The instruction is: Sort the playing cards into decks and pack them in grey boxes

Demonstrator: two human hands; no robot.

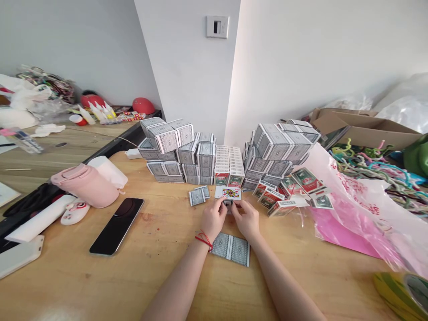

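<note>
My left hand, with a red string bracelet at the wrist, and my right hand pinch a small playing-card box from both sides. The fingers cover most of it. Just beyond lies a face-up playing card with a court figure. Two patterned card backs rest to the left of it. Under my wrists, more cards lie face down on the table. Behind, two rows of card boxes stand between tall stacks of face-down decks. Several red and green card boxes lie loose at the right.
On the wooden table at the left are a black phone, a pink tumbler and a white mouse-like object. Pink plastic wrapping, a tape roll and a cardboard box are at the right.
</note>
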